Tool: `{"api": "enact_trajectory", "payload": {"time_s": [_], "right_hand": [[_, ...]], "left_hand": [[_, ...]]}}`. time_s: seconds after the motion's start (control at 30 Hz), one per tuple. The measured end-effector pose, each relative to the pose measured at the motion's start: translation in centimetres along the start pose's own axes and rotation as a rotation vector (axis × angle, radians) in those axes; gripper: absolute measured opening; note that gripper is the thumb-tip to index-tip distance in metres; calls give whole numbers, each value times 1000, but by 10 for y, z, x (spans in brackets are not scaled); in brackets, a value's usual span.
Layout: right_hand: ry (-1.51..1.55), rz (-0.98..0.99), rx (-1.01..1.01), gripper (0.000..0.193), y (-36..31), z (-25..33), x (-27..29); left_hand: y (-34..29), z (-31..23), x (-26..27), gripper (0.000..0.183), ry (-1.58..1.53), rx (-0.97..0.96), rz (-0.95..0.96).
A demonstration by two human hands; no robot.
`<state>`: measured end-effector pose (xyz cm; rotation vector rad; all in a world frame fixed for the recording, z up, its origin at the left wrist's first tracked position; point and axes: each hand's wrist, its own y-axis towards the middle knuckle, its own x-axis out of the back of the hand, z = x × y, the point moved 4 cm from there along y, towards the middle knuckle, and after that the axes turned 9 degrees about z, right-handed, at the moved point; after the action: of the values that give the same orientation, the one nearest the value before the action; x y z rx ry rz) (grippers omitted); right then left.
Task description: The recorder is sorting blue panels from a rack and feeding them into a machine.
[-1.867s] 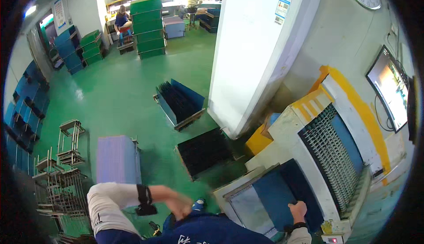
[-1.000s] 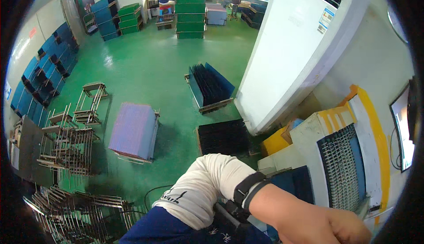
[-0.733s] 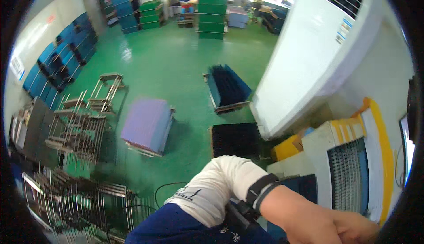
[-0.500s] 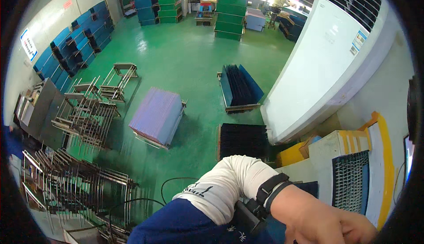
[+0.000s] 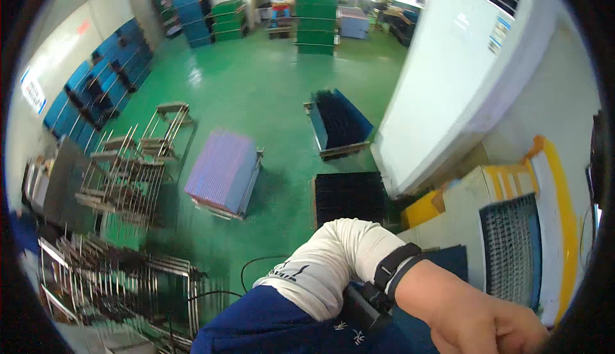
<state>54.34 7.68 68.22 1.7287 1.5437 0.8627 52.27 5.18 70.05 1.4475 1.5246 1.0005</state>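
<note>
Head view: one hand (image 5: 490, 322), its side unclear, curls into a loose fist at the lower right edge, its fingers cut off, so any hold cannot be told. Nearest it stands a cream machine (image 5: 506, 226). Since earlier, the view has swung left toward metal racks (image 5: 122, 174).

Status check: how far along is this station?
Done: purple stack, blue tray of black panels and black stack sit on the floor. In hand: left hand is curled by the grilled machine; any grip is hidden. Left: wire racks look unfilled.
</note>
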Motion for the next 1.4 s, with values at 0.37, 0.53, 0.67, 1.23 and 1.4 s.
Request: {"api": "enact_trajectory", "payload": {"time_s": [0.37,0.53,0.67,1.23,1.4], "right_hand": [[-1650,-455,-2082,45,-23,400,320],[-1748,89,-1731,31,-39,453,348],[-933,-1247,-1457,35,-77,398,359],[-745,-1686,-1188,17,-194,396,460],[-502,-1508,-1903,27,-187,371,440]], "left_hand": [[-19,58,50,19,-100,-154,-124],[-27,88,56,17,-503,-20,-144],[-30,84,63,24,-303,-16,-297],[-45,56,104,31,-36,354,-263],[-51,50,103,26,88,161,-413]]}}
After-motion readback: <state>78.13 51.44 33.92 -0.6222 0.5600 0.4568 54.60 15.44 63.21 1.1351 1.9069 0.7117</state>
